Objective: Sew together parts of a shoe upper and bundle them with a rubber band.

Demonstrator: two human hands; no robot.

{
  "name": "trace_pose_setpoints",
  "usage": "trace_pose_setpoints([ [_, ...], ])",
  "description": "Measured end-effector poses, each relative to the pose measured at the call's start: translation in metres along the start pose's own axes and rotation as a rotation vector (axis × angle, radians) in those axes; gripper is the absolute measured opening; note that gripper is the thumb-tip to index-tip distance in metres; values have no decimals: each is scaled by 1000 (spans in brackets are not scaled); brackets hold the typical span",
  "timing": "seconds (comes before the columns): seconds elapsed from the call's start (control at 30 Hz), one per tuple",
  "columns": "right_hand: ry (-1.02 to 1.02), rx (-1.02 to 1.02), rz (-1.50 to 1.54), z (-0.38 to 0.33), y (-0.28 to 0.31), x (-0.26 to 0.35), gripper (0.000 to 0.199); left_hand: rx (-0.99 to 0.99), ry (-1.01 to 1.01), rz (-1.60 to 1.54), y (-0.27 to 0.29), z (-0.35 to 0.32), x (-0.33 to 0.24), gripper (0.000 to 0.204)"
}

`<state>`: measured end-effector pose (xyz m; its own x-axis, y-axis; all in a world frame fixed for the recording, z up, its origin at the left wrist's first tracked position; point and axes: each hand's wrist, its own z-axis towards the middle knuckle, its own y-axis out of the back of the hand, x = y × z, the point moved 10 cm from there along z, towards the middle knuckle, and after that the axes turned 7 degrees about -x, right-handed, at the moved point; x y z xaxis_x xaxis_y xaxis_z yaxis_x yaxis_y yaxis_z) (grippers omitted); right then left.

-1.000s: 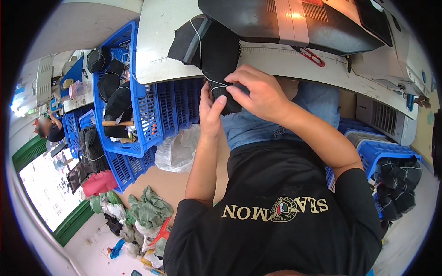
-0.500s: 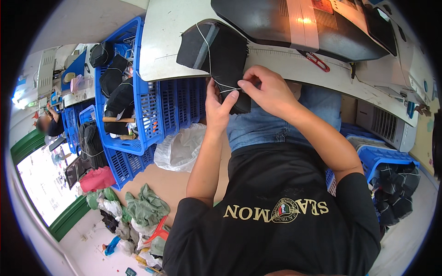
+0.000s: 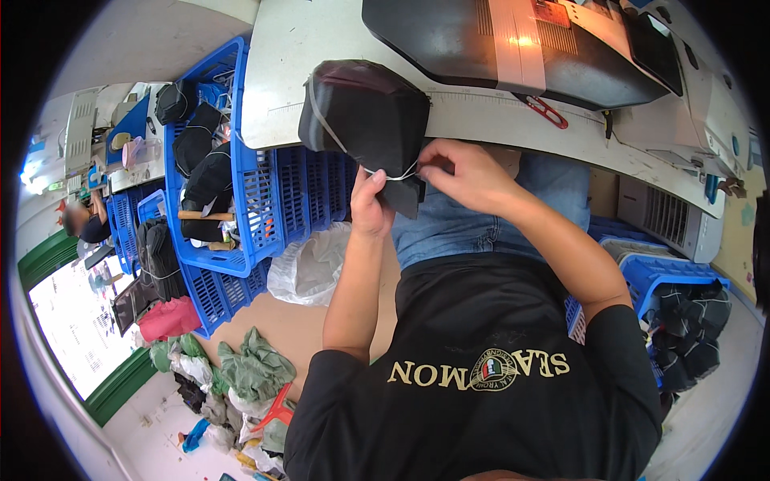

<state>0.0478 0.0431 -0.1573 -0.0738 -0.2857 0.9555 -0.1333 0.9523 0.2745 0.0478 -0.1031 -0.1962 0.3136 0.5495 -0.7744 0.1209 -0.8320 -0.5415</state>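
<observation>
A bundle of black fabric pieces (image 3: 369,112), tied round with a thin white cord (image 3: 327,124), lies partly on the white worktable and hangs over its front edge above my lap. My left hand (image 3: 370,207) grips the bundle's near left side, thumb on top beside the cord. At the bundle's right side, my right hand (image 3: 469,175) is closed, with thumb and forefinger pinching the cord. The tips of some left fingers are hidden beneath the fabric.
A black machine (image 3: 449,52) with tape across it stands on the worktable (image 3: 273,88); red-handled snips (image 3: 549,114) lie before it. Blue crates (image 3: 247,160) with black bundles stand left, another crate (image 3: 666,272) right. A white bag (image 3: 309,268) and scraps (image 3: 253,365) lie on the floor.
The bundle has been turned over, so a different, smoother face is up and the cord crosses its left side. Both hands have shifted slightly toward me.
</observation>
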Motion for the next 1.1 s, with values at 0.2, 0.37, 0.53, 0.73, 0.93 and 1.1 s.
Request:
trace_pose_setpoints([
  [0.2,326,-121,-157,-14,3,27,18,55,110,-179,-12,-14,7,51],
  [0.37,473,-101,-235,-20,-6,36,13,18,49,-43,-12,-14,7,50],
  [0.53,272,-197,-189,-12,4,7,11,79,34,151,-16,-11,7,52],
  [0.73,-126,-28,82,-23,-14,-32,23,9,100,83,-11,-10,15,50],
  [0.93,-203,106,255,-32,-32,-46,47,-77,74,80,-12,7,7,49],
  [1.1,-110,207,29,-22,-14,-32,37,-88,9,258,-8,16,-3,51],
])
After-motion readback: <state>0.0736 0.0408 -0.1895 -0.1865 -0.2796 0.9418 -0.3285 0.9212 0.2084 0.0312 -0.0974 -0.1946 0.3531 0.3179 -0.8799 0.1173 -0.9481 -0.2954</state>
